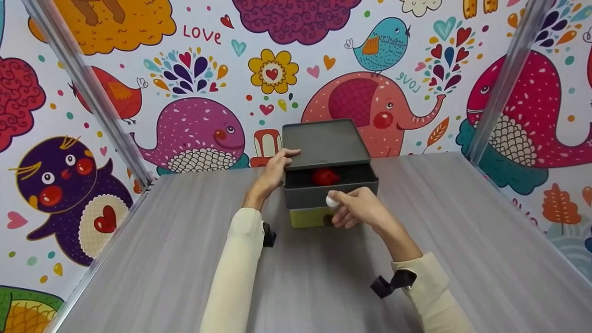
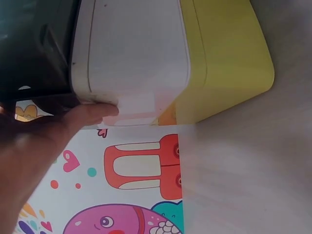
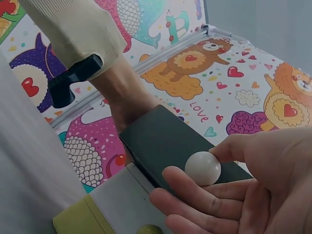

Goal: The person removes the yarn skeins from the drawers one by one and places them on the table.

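A two-tone box (image 1: 303, 198), grey above and yellow-green below, stands at the back of the table. Its flat dark lid (image 1: 326, 141) sits raised and pushed back, leaving a gap along the front. Through that gap a red lumpy thing (image 1: 325, 176) shows inside. My left hand (image 1: 272, 175) grips the lid's left edge; in the left wrist view its thumb (image 2: 100, 112) lies at the box's upper side. In front of the box, my right hand (image 1: 360, 206) pinches a small white ball (image 3: 202, 168) between thumb and fingers, close to the front rim.
A round olive knob-like piece (image 3: 149, 229) shows at the box's front in the right wrist view. The grey table (image 1: 185, 259) meets a wall (image 1: 277, 27) printed with cartoon animals. Metal posts (image 1: 504, 83) rise at the back corners.
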